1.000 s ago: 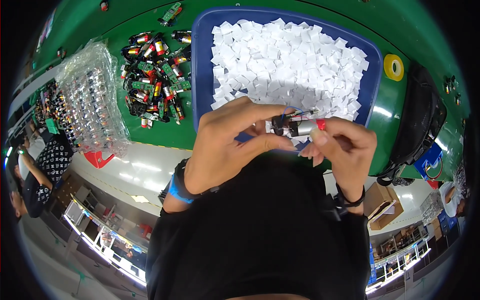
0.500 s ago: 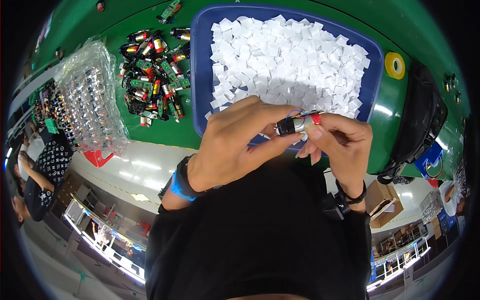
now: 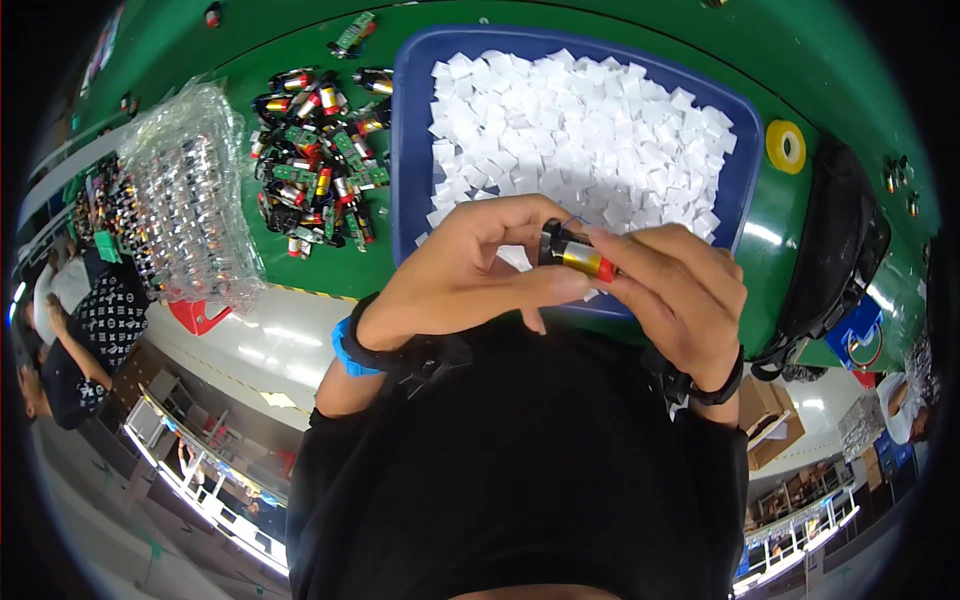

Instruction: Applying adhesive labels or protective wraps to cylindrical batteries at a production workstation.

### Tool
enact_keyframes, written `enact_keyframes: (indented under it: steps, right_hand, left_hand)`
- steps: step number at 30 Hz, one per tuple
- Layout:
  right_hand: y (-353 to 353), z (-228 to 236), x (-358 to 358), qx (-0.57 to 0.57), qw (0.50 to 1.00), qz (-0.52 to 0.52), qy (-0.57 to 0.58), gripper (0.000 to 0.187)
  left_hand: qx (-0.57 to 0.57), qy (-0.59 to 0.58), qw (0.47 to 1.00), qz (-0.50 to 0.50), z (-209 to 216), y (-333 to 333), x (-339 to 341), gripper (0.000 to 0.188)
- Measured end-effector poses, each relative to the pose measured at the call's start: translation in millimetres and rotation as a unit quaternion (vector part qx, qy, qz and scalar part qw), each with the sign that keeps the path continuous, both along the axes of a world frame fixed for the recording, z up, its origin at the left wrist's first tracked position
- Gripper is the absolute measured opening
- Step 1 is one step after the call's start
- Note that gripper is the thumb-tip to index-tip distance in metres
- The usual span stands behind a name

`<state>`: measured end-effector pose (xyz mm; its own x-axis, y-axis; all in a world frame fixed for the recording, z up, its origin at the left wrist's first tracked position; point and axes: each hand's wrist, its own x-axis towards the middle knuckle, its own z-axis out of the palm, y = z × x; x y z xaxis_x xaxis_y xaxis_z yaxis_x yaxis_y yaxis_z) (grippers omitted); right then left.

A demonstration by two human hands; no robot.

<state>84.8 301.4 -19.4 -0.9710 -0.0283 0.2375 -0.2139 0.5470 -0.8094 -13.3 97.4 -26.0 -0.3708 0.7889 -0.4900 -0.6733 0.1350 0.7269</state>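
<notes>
A small cylindrical battery assembly [image 3: 582, 258], gold and silver with a red end and a black cap, is pinched between my two hands above the near edge of the blue tray [image 3: 404, 150]. My left hand [image 3: 465, 262] closes on its black-capped end, thumb below. At the red end, the fingers of my right hand [image 3: 685, 295] grip it. A thin blue wire shows at the top; my fingers cover part of the assembly. Many small white paper-like squares [image 3: 580, 140] fill the tray beyond my hands.
Left of the tray lies a pile of similar assemblies [image 3: 322, 170] with green circuit boards. Farther left is a clear plastic pack [image 3: 190, 190] holding rows of parts. A yellow tape roll [image 3: 786, 147] and a black bag [image 3: 835, 240] lie right. Another person [image 3: 85, 330] is at far left.
The battery assembly has been turned, so its gold side now faces up and the board no longer shows. My left hand has shifted slightly left; the right fingers now reach over the assembly.
</notes>
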Motion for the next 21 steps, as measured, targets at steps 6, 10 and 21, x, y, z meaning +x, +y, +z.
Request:
enact_keyframes:
  steps: [6,10,21]
  right_hand:
    - [7,-8,-10,0.026,1.0,0.003,0.017,0.043]
    - [8,10,-14,0.148,0.988,0.024,0.024,0.04]
    - [3,11,-23,0.022,0.988,-0.061,-0.143,0.069]
  left_hand:
    - [-0.075,0.105,0.99,-0.047,12,11,-12,0.022]
    - [-0.05,0.143,0.987,-0.05,9,17,-31,0.019]
    - [-0.183,0.438,0.875,-0.094,-62,50,-250,0.047]
